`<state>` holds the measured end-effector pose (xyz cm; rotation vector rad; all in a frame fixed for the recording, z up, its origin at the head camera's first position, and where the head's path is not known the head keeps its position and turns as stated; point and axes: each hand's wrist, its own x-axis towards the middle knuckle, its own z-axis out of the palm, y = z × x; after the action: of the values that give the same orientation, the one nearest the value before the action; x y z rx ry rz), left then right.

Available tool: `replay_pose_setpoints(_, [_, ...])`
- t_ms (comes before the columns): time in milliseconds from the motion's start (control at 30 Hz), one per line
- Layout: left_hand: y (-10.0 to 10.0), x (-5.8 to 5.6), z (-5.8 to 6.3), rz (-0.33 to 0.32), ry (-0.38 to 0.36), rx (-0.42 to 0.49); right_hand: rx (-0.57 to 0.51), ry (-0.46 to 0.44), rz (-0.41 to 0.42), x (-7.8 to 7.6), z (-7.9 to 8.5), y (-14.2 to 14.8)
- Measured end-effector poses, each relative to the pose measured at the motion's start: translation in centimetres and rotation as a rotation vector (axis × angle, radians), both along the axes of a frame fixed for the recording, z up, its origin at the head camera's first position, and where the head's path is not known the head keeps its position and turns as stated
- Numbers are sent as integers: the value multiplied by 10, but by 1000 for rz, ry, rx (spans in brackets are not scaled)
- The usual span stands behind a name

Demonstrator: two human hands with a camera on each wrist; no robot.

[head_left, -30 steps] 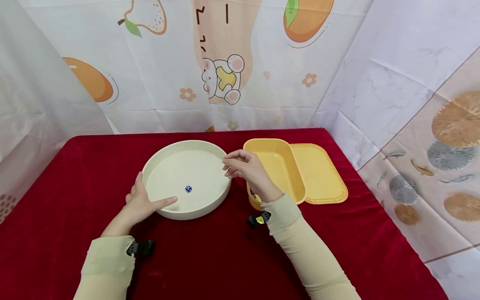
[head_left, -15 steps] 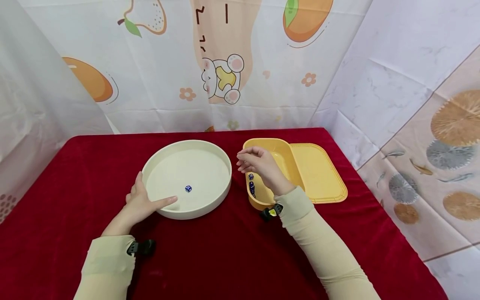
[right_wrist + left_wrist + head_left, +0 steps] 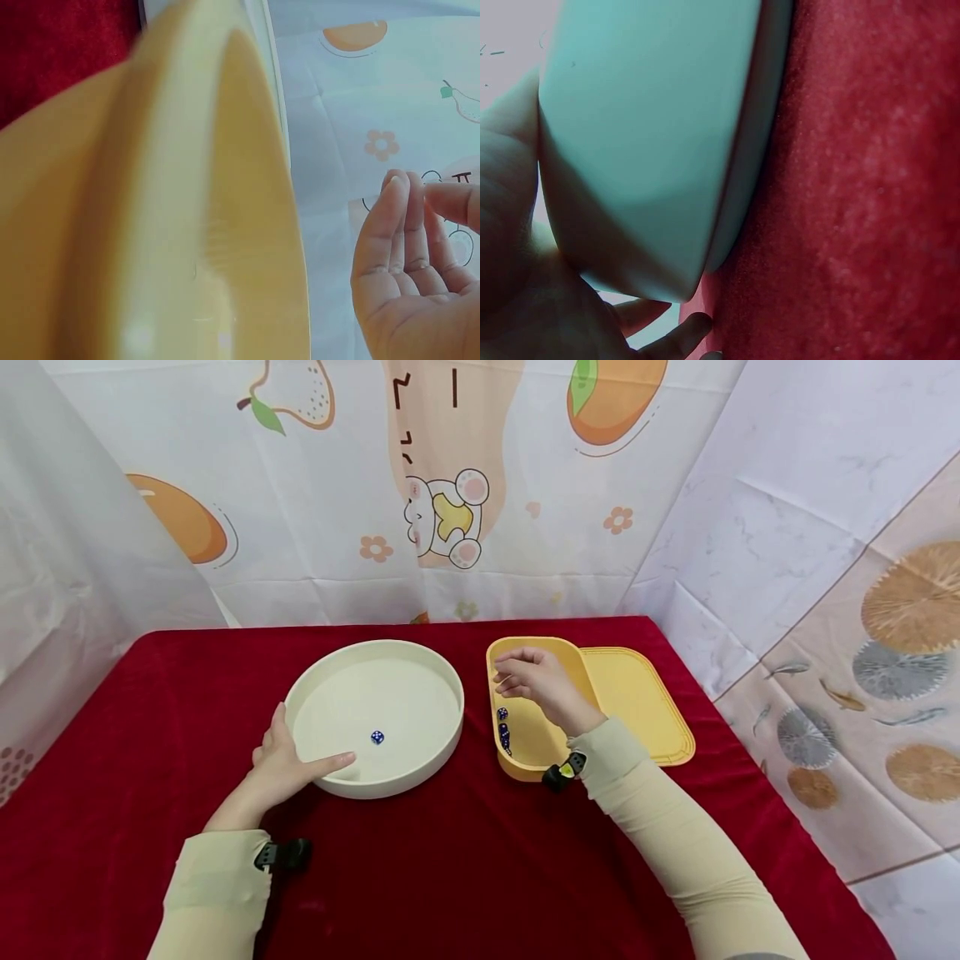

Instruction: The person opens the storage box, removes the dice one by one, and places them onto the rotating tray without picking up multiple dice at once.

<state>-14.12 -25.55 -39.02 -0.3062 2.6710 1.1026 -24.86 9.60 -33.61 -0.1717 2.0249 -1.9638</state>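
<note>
My left hand (image 3: 279,768) grips the near left side of a round cream tray (image 3: 300,710), its thumb over the rim and fingers along the outer wall. In the left wrist view, fingers (image 3: 682,334) show beyond the tray's wall (image 3: 652,112). One blue die (image 3: 377,737) with white pips lies in the tray. My right hand (image 3: 546,685) is over the yellow box (image 3: 536,735), thumb and fingertips drawn together. In the right wrist view, whether the right hand (image 3: 420,277) pinches anything cannot be told. Several blue dice (image 3: 503,729) line the box's left wall.
A flat yellow lid (image 3: 645,710) lies right of the box, partly under it. Red cloth (image 3: 420,877) covers the table. A printed curtain (image 3: 315,527) hangs behind the back edge, and another stands along the right.
My right hand has moved right, from the tray's right rim to above the yellow box, uncovering the dice there. My left hand and the tray have stayed put.
</note>
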Motion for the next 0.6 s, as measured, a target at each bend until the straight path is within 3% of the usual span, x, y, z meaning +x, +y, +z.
replay_pose_setpoints(333, [0, 0, 1, 4, 3, 4, 18, -39, 26, -7, 7, 6])
replay_pose_setpoints(600, [1, 1, 0, 7, 15, 14, 66, -83, 95, -23, 9, 17])
